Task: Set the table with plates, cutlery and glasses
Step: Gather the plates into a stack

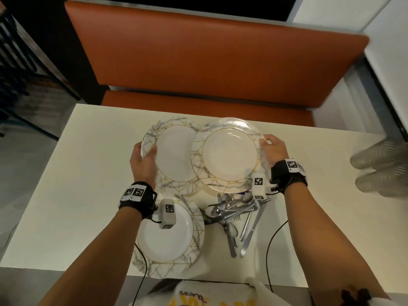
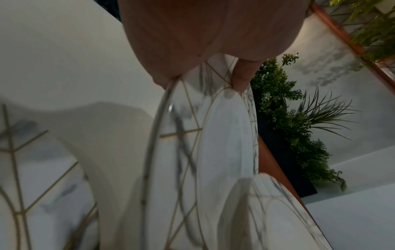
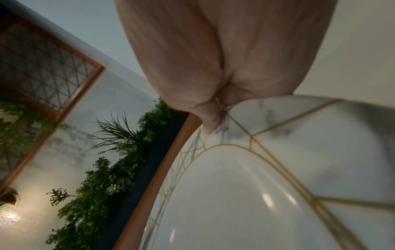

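Note:
Two white plates with grey marbling and gold lines are held above the table. My left hand point(image 1: 146, 154) grips the left plate point(image 1: 174, 151) by its left rim, thumb on top point(image 2: 241, 76). My right hand point(image 1: 270, 143) pinches the right plate point(image 1: 229, 153) at its right rim; this plate overlaps the left one. In the right wrist view the thumb point(image 3: 210, 118) lies on the right plate's rim point(image 3: 278, 128). A third matching plate point(image 1: 174, 241) lies flat near the front edge. A pile of forks, spoons and knives point(image 1: 236, 214) lies right of it.
The white table point(image 1: 88, 173) has bare room at the left and far right. Stacked clear plastic cups point(image 1: 382, 166) lie at the right edge. An orange bench point(image 1: 198, 58) stands behind the table. Cables point(image 1: 268, 250) trail over the front edge.

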Tool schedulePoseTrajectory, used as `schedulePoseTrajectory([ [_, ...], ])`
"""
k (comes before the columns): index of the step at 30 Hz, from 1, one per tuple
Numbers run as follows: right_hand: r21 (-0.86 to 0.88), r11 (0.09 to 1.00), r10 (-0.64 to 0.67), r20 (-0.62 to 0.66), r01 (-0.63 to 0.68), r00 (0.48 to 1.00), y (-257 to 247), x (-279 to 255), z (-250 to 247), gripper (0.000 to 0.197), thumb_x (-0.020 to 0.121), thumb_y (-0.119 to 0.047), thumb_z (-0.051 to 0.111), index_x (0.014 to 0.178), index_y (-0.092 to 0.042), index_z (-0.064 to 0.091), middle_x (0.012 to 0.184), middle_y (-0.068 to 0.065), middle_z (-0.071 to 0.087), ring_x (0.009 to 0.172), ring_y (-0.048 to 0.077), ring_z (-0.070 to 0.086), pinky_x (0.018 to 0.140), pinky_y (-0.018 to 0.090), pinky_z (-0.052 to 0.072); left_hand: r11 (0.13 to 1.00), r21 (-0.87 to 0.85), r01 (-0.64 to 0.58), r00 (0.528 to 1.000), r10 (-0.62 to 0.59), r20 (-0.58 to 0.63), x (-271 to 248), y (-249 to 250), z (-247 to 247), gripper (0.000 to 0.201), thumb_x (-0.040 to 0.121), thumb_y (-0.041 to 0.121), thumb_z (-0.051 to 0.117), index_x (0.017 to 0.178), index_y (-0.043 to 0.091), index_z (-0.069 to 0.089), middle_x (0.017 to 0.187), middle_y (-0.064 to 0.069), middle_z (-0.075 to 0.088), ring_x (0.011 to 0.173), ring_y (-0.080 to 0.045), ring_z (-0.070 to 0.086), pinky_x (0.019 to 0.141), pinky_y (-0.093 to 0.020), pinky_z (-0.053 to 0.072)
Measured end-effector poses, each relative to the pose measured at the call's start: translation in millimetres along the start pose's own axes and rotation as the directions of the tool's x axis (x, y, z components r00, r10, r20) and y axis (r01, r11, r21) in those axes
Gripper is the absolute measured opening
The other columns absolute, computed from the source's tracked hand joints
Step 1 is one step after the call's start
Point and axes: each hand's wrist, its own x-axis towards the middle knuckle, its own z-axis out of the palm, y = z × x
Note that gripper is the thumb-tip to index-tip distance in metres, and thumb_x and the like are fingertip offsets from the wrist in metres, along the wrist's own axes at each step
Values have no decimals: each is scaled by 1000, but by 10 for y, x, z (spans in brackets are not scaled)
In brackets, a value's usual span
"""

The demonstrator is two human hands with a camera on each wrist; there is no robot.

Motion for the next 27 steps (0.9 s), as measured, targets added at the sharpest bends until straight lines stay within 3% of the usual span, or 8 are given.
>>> schedulePoseTrajectory([
  [3,33,999,20,34,-21,999,-6,-171,222,17,96,-23,55,100,-23,72,80,2,67,71,24,61,64,30,51,995,-47,89,996,-88,30,-23,-38,-10,31,94,18,65,124,29,66,126,-1,72,120,-23,67,106,-45,51],
  [5,18,1000,10,56,-11,998,-3,-261,378,19,94,-25,54,102,-21,71,89,4,70,80,27,66,74,36,57,987,-82,136,990,-134,33,-15,-82,-27,40,92,20,65,131,28,65,131,-1,71,125,-27,64,108,-53,49],
  [8,-124,991,-37,60,44,998,-7,-425,582,26,100,-25,47,115,-13,65,116,10,68,105,31,62,93,42,52,974,-127,190,982,-189,25,-42,-75,-23,43,91,24,62,134,27,60,134,-1,67,128,-28,59,110,-58,44],
  [13,-165,983,-71,51,79,996,12,-675,794,32,106,-20,40,136,-18,50,121,13,64,98,27,59,79,29,41,927,-200,317,948,-316,40,31,-177,-50,65,69,34,68,132,20,65,147,1,54,143,-25,42,119,-58,28],
  [17,-178,979,-88,68,99,994,1,-789,867,41,106,-15,37,146,-19,47,138,15,59,124,35,55,97,35,44,908,-219,357,934,-351,67,207,-449,-89,76,64,43,65,137,21,64,159,-6,46,150,-31,37,121,-60,25],
  [19,-170,981,-87,49,95,995,-6,-836,875,42,106,-13,37,146,-20,48,141,12,57,128,33,53,101,35,43,919,-210,334,943,-326,74,-61,-219,-18,67,82,39,59,145,17,51,162,-5,37,153,-29,27,124,-57,18],
  [22,-152,985,-82,-1,81,997,-20,-881,923,43,105,-10,38,144,-20,52,139,11,59,128,31,54,101,33,44,961,-199,190,981,-192,9,-161,-249,7,23,102,26,50,126,25,50,143,-3,49,140,-25,41,122,-51,28],
  [27,-156,981,-126,-69,114,990,-62,-958,1117,49,101,-5,37,143,-22,54,123,14,64,117,33,61,99,40,52,991,-127,52,999,-49,24,-301,-328,-43,58,96,31,63,149,42,44,160,4,43,144,-18,43,117,-41,38],
])
